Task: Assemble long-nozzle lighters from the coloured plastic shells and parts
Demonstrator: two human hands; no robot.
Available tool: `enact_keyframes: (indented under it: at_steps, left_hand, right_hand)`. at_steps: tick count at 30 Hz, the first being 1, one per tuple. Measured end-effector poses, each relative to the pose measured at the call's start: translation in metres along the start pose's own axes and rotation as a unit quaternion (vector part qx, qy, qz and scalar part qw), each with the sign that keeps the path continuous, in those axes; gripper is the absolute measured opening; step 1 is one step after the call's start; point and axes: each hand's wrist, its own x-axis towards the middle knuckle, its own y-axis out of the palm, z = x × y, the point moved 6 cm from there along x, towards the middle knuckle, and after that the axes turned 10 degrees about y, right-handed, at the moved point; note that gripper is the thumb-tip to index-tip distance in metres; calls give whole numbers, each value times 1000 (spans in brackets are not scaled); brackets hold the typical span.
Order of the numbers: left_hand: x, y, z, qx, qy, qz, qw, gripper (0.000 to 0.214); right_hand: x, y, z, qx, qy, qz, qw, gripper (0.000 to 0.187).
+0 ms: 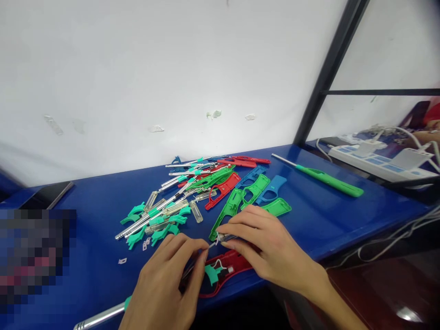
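Observation:
My right hand (263, 243) is closed around a small clear lighter fuel tank (225, 237), its end pointing left. My left hand (172, 275) pinches a thin whitish piece (213, 243) that reaches toward the tank's end; its exact kind is too small to tell. Below both hands lies a red lighter shell half (237, 262), open side up. Inside it are a teal trigger (213, 273) and a white wire (217, 262). A silver lighter barrel (101, 316) sticks out at lower left from under my left hand.
Behind my hands lies a pile of silver barrels (151, 213), teal triggers (137, 236), clear tanks (196, 211) and coloured shell halves (227, 189). A green long lighter (330, 181) lies right. A phone (48, 195) is left, a power strip (381, 160) far right.

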Motion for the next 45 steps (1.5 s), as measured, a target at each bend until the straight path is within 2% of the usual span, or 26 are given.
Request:
enact_keyframes:
  at_steps: [24,30,35,45]
  left_hand:
    - [-1,1,2,2,-6,0,1000,13]
    - [2,0,-3,-1,9,-23,1000,13]
    - [-2,2,-1,-3,-8,-1,1000,11]
    - [1,0,-1,4,-7,-5,1000,11]
  right_hand:
    - [-1,-3,2,-2,-12,-4,1000,17]
    - [-1,-3,3,1,-18,-2,1000,17]
    - [0,-3,3,-3,-18,-4,1000,16]
    - [0,-4,5,0,-21,-14,1000,16]
